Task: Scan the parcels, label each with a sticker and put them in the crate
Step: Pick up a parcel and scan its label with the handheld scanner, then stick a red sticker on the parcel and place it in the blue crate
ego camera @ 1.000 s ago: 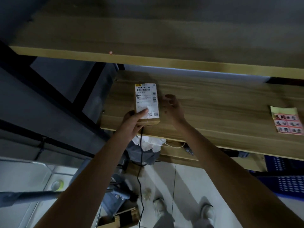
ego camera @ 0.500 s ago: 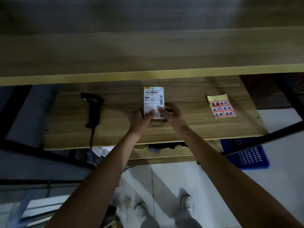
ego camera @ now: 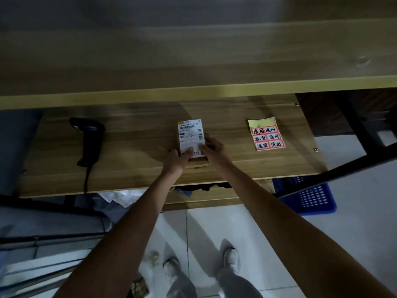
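A small brown parcel (ego camera: 190,134) with a white shipping label on top lies in the middle of the wooden table (ego camera: 137,155). My left hand (ego camera: 176,158) grips its near left corner, thumb on the label. My right hand (ego camera: 213,149) holds the near right edge, fingers curled onto the label. A black handheld scanner (ego camera: 89,138) lies on the table to the left, its cable hanging over the front edge. A yellow sheet of red stickers (ego camera: 266,137) lies to the right. A blue crate (ego camera: 309,196) stands on the floor under the table's right end.
A wooden shelf (ego camera: 193,82) runs above the table's far side. Black metal frame bars (ego camera: 352,134) stand at the right. Under the table lie white bags (ego camera: 120,195) and clutter. My shoes (ego camera: 231,259) stand on the pale tiled floor.
The view has swung to the right and steadied, bringing the scanner, sticker sheet and crate into sight. Both hands keep their hold on the parcel, which stays flat on the table.
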Tool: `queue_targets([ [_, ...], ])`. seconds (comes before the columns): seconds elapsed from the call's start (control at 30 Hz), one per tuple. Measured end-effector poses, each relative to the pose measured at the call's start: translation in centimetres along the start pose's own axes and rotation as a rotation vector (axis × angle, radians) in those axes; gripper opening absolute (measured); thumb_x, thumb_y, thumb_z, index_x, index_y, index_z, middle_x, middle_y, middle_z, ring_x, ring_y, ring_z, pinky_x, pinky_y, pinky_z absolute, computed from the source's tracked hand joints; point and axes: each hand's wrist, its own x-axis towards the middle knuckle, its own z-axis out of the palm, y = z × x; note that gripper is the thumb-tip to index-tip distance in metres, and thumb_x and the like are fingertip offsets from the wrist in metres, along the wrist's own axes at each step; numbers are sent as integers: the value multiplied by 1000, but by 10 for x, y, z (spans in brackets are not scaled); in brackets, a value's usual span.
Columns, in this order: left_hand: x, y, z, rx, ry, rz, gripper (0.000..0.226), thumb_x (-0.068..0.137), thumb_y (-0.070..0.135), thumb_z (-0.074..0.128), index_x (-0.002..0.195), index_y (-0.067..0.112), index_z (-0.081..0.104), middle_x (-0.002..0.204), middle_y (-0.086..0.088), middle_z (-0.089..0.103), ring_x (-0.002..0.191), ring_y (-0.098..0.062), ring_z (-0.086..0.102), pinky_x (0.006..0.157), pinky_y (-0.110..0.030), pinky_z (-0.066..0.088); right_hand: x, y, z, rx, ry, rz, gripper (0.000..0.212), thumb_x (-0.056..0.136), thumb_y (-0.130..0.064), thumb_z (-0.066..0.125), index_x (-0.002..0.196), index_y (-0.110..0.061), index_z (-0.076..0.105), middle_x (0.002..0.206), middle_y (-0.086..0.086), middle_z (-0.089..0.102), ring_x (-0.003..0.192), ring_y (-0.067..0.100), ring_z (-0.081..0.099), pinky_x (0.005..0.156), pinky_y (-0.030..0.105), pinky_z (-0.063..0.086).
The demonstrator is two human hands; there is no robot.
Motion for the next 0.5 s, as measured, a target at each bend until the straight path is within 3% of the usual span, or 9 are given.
queue_targets([
  [0.1,2,-1,2,-13,3,2,43,90,40,63,115,5,66,108,-7,69,96,-24,66,78,-34,53,1,4,-1,-77,9,10,52,74,-63,62,119,-36,62,110,-2,67,91,15,69,78,40,61],
  [0.27,7,3,8,-39,2,-78,42,90,35,62,118,3,61,114,-7,65,100,-24,63,82,-36,53,-5,-5,-11,-94,-67,-69,38,93,-40,57,131,-33,53,97,-8,73,83,11,73,73,39,62],
  [0.37,4,19,8,62,95,-60,38,91,28,60,121,4,58,119,-10,64,98,-22,63,71,-28,53,-3,-5,-24,-29,-116,-53,41,89,-48,59,122,-24,59,99,0,74,88,18,73,77,43,61],
  [0.43,1,32,10,301,286,83,50,90,30,58,130,1,48,138,-20,48,125,-32,49,99,-40,44,2,-1,-42,-21,-36,-20,40,78,-59,63,99,-25,64,91,0,72,89,21,70,77,43,57],
  [0.5,-11,54,17,447,451,289,57,91,28,57,135,-3,40,143,-25,37,134,-39,34,112,-44,28,5,-3,-67,-74,148,7,30,78,-49,70,89,-22,64,85,1,68,85,22,64,77,40,48],
])
